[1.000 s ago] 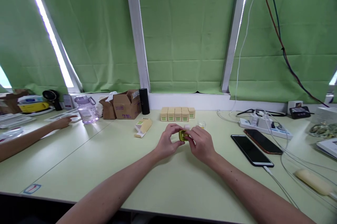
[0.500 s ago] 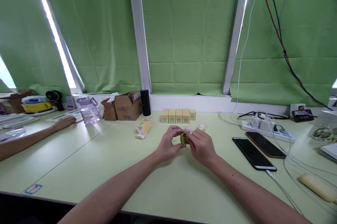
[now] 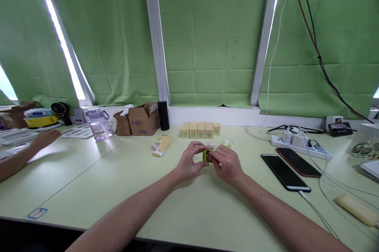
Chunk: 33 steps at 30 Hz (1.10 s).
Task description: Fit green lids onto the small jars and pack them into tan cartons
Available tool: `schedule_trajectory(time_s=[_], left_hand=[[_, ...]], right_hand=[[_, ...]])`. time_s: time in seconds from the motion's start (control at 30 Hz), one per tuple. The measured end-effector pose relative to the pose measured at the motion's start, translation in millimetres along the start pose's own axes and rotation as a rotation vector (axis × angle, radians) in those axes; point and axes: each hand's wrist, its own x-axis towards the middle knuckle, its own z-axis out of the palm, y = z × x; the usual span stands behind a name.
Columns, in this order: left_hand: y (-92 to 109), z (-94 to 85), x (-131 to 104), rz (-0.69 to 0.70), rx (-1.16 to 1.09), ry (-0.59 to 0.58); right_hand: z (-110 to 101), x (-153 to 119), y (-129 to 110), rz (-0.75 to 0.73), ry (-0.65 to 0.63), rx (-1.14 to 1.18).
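Observation:
Between the thumb and fingers of my left hand [image 3: 188, 162] is a small square yellow-green case [image 3: 205, 156], held just above the table. My right hand [image 3: 228, 164] is closed in a pinch, its fingertips at the case's right side; whatever they may hold is hidden. Right behind my hands are a small whitish-pink piece [image 3: 211, 145] and a clear little dish [image 3: 227, 142] with something yellow in it. Farther back, several small kraft boxes [image 3: 201, 130] stand in a row. An opened kraft box [image 3: 162, 145] lies to the left.
Two phones [image 3: 286, 172] and a power strip [image 3: 300, 147] with loose white cables lie at right. A purple water bottle [image 3: 100, 125], a cardboard carton [image 3: 144, 120] and a black cylinder [image 3: 163, 115] stand at back left. A co-worker's hand [image 3: 45, 139] reaches in from the left.
At the far left the co-worker's hand has drawn back leftward, off the white tray. My hands and the yellow-green case stay in nearly the same place, with a slight shift of my right fingers.

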Motion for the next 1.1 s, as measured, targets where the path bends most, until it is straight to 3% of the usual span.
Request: schedule_trajectory(time_s=[0.13,0.27,0.53,0.83,1.1], left_hand=[[-1,-1.2,2,0.016,0.000,0.007],[-7,-4.7,2,-0.005,0.058,0.086],[-11,-2.0,1,-0.010,0.090,0.076],[1,-3.0,0,-0.089,0.014,0.091],[-7,3.1,4,-0.228,0.070,0.167]], right_hand=[[-7,0,2,-0.019,-0.021,0.062],[-11,-1,0,-0.008,-0.035,0.097],[1,-4,-6,0.071,-0.070,0.085],[6,-4,-3,0.239,0.042,0.322],[7,-4,-3,0.347,0.086,0.455]])
